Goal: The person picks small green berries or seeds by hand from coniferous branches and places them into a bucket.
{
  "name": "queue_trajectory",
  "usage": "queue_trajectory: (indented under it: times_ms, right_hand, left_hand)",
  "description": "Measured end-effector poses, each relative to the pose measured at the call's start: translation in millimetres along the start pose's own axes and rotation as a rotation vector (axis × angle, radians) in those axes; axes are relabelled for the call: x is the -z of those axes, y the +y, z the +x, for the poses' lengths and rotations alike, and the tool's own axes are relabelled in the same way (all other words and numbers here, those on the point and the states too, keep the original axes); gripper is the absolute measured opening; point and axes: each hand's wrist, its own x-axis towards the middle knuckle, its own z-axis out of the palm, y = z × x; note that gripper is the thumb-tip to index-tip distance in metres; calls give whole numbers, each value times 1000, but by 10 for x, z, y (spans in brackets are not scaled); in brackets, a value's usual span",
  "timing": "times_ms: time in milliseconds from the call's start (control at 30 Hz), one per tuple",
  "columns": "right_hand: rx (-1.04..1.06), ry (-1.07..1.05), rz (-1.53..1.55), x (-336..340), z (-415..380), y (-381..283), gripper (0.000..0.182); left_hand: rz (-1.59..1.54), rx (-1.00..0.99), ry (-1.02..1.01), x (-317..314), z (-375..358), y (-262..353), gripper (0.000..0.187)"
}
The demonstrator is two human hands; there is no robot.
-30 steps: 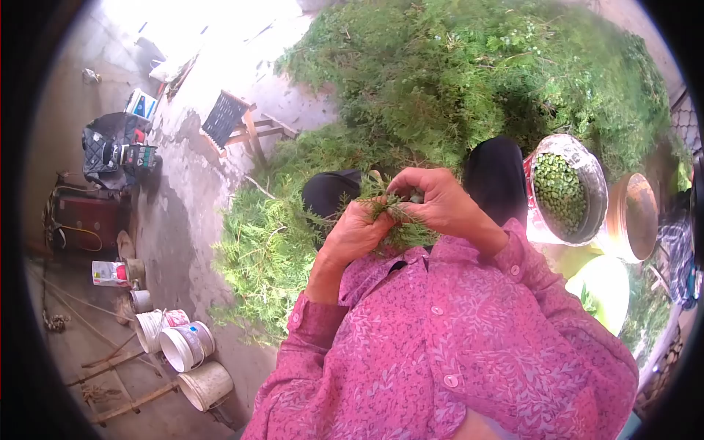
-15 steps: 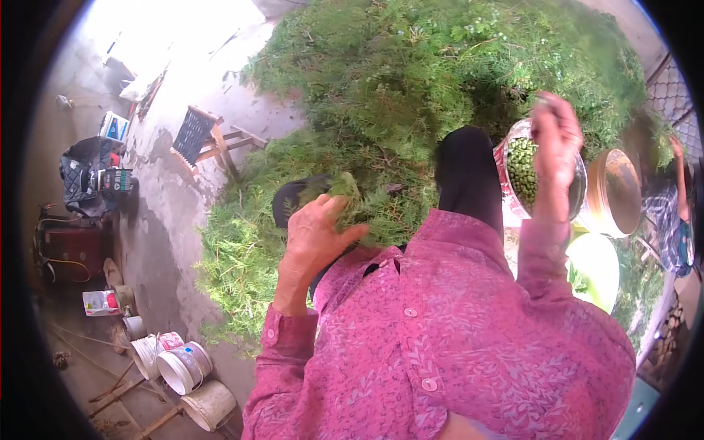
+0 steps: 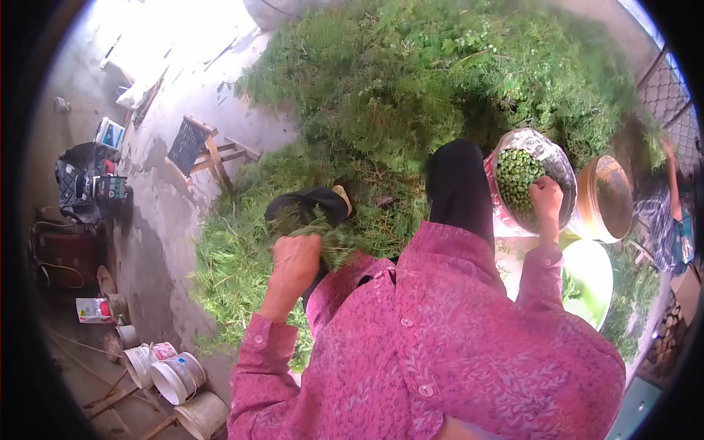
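Sprig (image 3: 336, 246) gripped in closed left hand (image 3: 296, 257), held over the lap, seemingly to leave the right free. Right hand (image 3: 546, 198) curled at berries (image 3: 517, 174) in bucket (image 3: 528, 138); whether anything is pinched cannot be told. Bucket placed just beside right knee (image 3: 458, 161), presumably for short reach.
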Motion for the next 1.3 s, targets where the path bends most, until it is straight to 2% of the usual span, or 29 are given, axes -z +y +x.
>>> queue_trajectory:
  times_ms: [100,167,233,300,400,500,533,567,633,700,767,800,833,900,933,1000,1067,1133,1200,1267,1300]
  right_hand:
    - [-7,13,51,6,55,-108,21]
    - [38,1,57,22,39,-169,22]
    - [65,19,57,31,2,-218,23]
    - [103,-7,74,43,-26,-265,24]
    - [125,5,82,72,-62,-390,24]
    - [149,12,87,114,13,-521,24]
    - [149,-15,99,122,33,-588,24]
    - [150,-44,109,121,55,-652,24]
    - [178,-46,64,86,145,-813,24]
    - [222,-108,167,49,241,-1030,24]
    - [250,-133,198,27,311,-1245,24]
    - [276,-162,242,15,351,-1348,25]
    - [298,-193,288,7,371,-1465,25]
    - [296,-243,293,-43,434,-1709,24]
    - [324,-299,286,-119,492,-1822,24]
    - [407,-396,269,-360,598,-2077,26]
    - [494,-495,247,-699,663,-2415,27]
    - [521,-636,216,-1106,678,-2757,29]
    - [480,-791,178,-1625,698,-2940,30]
    - [438,-870,137,-2138,729,-2938,30]
    - [351,-919,159,-2407,736,-2877,32]
  left_hand:
    - [109,149,-45,125,-217,-338,9]
    - [157,278,58,307,-448,-565,9]
    - [200,492,14,434,-678,-837,10]
    - [387,580,-52,701,-860,-940,9]
    - [381,662,-99,986,-1111,-1077,10]
    - [342,695,-20,962,-1193,-1127,9]
    - [329,687,-161,923,-1126,-1176,12]
    - [323,691,-157,742,-1052,-1286,12]
    - [270,451,-96,198,-864,-1508,9]
    - [34,635,-820,40,-384,-1386,33]
    - [-29,515,-971,-241,-306,-1355,66]
    - [-185,479,-1252,-77,-79,-1268,82]
    - [-181,470,-1259,-52,-65,-1298,82]
    - [-401,367,-890,-40,-94,-1388,78]
    - [-385,305,-736,202,-4,-1359,70]
    - [-505,231,-337,296,171,-1516,57]
    - [-435,160,160,607,563,-1300,49]
    - [-657,117,356,776,1020,-1135,45]
    - [-868,90,470,644,1559,-1020,43]
    - [-1127,213,430,457,2028,-816,38]
    - [-1261,264,395,360,2203,-723,38]
